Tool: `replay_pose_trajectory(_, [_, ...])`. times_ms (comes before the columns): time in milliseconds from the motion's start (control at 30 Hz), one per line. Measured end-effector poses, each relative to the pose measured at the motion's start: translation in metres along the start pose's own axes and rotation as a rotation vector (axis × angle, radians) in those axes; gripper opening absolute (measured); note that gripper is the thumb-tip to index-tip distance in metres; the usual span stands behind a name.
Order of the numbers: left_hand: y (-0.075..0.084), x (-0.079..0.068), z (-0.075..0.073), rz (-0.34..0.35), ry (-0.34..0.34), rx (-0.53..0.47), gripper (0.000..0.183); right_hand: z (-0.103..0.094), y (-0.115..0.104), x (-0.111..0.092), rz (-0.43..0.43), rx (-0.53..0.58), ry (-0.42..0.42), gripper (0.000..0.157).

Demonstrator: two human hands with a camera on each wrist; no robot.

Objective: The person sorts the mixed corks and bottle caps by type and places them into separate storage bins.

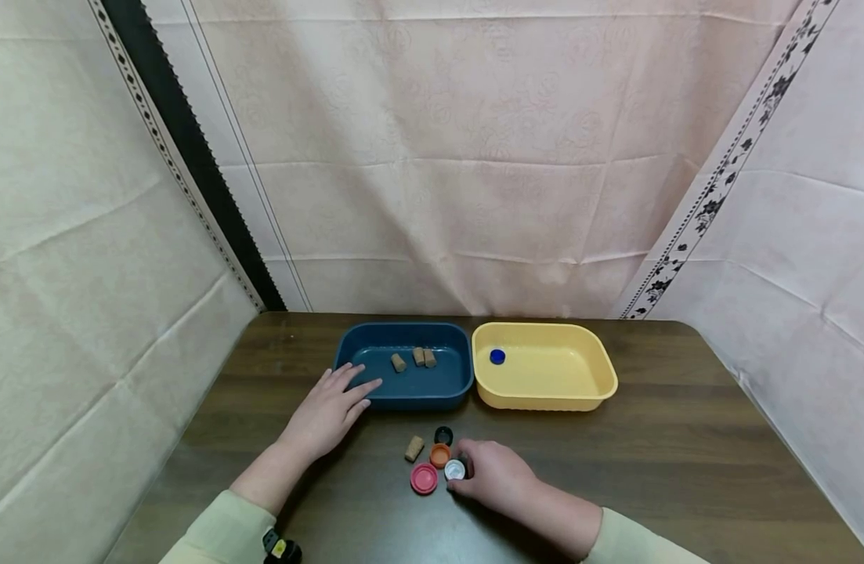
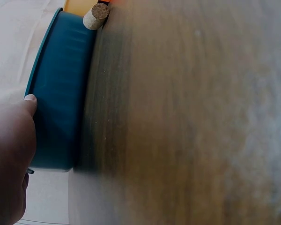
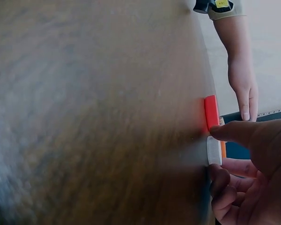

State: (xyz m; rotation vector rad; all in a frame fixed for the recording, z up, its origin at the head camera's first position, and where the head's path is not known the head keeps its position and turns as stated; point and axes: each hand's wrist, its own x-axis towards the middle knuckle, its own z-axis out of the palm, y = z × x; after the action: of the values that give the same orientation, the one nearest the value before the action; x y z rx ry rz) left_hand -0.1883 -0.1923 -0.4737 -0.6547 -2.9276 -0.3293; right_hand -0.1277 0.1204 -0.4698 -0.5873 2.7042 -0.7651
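With its fingers spread, my left hand rests on the near left rim of the blue bin. In the left wrist view the thumb touches the bin's side. My right hand pinches a white bottle cap on the table between thumb and curled fingers. Close around it lie a red cap, an orange cap, a black cap and a cork. The right wrist view shows the white cap's ridged side next to the red cap.
Inside the blue bin lie several pieces, among them a cork. Right beside it stands a yellow bin with a dark blue cap in it. Pale cloth hangs behind the wooden table.
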Motion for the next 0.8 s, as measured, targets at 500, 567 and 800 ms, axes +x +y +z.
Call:
replay_pose_trajectory(500, [0.001,0.000,0.000,0.011,0.010,-0.001,0.043,-0.012,0.010,-0.004,0.081,0.208,-0.044,0.026])
replay_pose_trajectory(567, [0.001,0.000,0.000,0.013,0.011,0.000,0.043,-0.016,0.012,-0.005,0.086,0.265,-0.043,0.025])
replay_pose_trajectory(800, [0.000,-0.001,-0.001,0.020,0.016,0.005,0.043,-0.029,0.018,-0.008,0.100,0.402,-0.064,0.029])
